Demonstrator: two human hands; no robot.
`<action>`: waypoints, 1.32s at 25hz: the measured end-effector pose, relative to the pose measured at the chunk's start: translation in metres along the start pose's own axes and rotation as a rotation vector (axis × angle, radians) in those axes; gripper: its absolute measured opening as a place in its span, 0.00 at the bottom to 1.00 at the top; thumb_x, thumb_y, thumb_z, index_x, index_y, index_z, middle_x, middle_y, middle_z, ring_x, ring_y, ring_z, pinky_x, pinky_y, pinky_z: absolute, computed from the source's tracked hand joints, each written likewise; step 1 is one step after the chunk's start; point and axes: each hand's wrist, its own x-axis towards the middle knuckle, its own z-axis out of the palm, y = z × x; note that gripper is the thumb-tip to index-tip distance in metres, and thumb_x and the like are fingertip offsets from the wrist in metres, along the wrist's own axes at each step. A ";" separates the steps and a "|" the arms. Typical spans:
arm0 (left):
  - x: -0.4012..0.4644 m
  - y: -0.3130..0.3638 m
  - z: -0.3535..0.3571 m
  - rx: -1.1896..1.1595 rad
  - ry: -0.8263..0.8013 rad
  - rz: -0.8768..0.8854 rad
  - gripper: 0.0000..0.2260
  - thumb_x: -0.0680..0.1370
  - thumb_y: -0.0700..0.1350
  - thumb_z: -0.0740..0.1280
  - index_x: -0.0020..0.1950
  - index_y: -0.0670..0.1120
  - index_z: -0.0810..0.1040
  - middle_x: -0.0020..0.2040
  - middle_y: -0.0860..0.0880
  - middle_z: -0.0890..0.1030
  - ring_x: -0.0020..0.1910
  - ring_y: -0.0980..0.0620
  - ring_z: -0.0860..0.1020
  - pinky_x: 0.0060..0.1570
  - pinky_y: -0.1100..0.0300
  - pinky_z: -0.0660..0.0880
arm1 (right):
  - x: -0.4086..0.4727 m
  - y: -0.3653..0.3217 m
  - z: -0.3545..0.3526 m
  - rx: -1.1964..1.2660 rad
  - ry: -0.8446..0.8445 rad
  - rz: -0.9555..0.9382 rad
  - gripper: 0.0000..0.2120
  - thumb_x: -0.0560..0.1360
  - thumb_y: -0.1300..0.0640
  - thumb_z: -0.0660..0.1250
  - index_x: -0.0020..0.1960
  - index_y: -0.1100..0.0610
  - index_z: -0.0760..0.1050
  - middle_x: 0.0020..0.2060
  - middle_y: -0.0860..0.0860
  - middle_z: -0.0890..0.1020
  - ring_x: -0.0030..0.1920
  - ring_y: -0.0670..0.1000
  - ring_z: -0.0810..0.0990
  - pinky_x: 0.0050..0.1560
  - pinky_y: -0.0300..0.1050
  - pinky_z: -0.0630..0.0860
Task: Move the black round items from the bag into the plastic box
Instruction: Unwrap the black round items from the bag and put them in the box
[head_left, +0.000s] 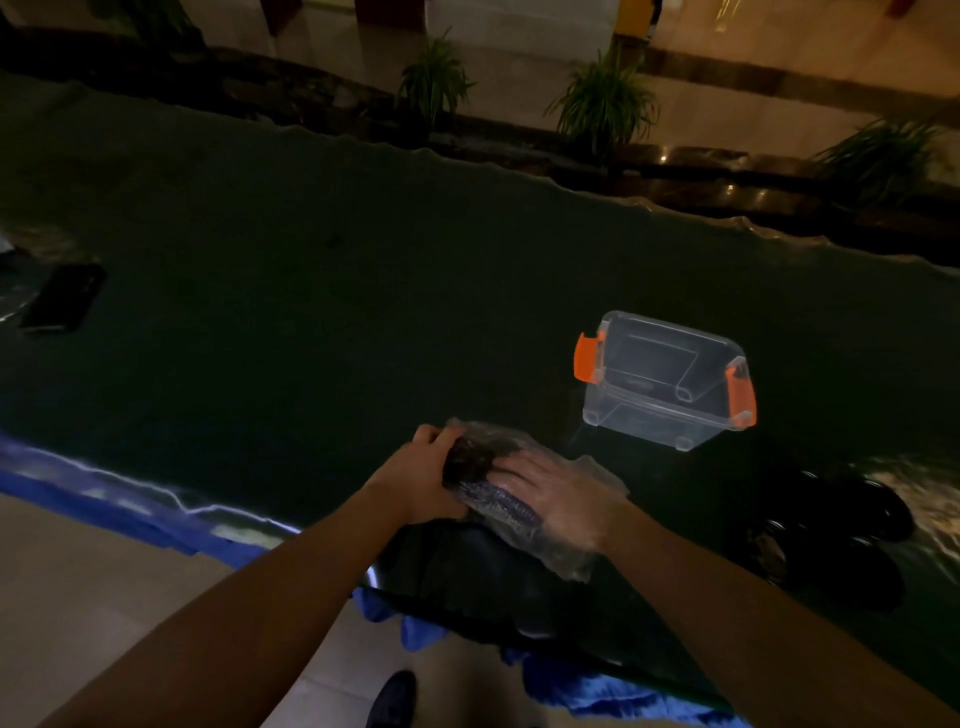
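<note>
Dark green cloth covers the long table, its far edge wavy, with blue fabric showing along the near edge and pale floor tiles below. Beyond the far edge stands a row of potted plants on a glossy, dimly lit floor. A black phone lies flat near the left end of the table.

The bag is clear crinkled plastic, lying close to the near edge, and a dark clump of the black round items shows through its upper part. The left hand grips the bag's left end with fingers curled around it. The right hand is inside the bag, seen through the plastic, fingers stretched toward the dark clump; whether they grasp any item cannot be told.

The plastic box is transparent with orange latches on both short sides, lid off, standing upright to the right and a little farther out than the bag, near it but apart. Open cloth lies between bag and box and spreads wide to the left and far side. More dark round shapes lie to the right of the bag near the table's edge, too dim to identify. A dark shoe shows on the floor below.
</note>
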 end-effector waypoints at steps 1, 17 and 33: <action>0.000 0.001 0.000 -0.002 -0.006 0.013 0.53 0.62 0.60 0.79 0.80 0.63 0.50 0.75 0.45 0.60 0.68 0.41 0.72 0.69 0.45 0.72 | -0.001 0.000 -0.003 -0.027 0.014 0.002 0.37 0.78 0.47 0.69 0.82 0.46 0.53 0.80 0.51 0.58 0.78 0.55 0.57 0.70 0.58 0.68; 0.029 0.010 -0.025 0.057 -0.056 0.110 0.47 0.63 0.64 0.73 0.79 0.60 0.58 0.72 0.43 0.61 0.68 0.39 0.69 0.67 0.43 0.73 | -0.079 -0.018 -0.031 0.057 0.024 0.213 0.35 0.79 0.61 0.70 0.81 0.50 0.59 0.81 0.51 0.59 0.80 0.50 0.54 0.77 0.44 0.53; 0.035 0.044 -0.001 0.032 0.079 -0.068 0.49 0.70 0.66 0.72 0.82 0.59 0.46 0.81 0.42 0.51 0.76 0.36 0.61 0.71 0.41 0.69 | -0.130 0.164 -0.151 -0.217 0.080 0.241 0.45 0.67 0.57 0.81 0.77 0.49 0.61 0.75 0.53 0.69 0.76 0.55 0.65 0.72 0.53 0.63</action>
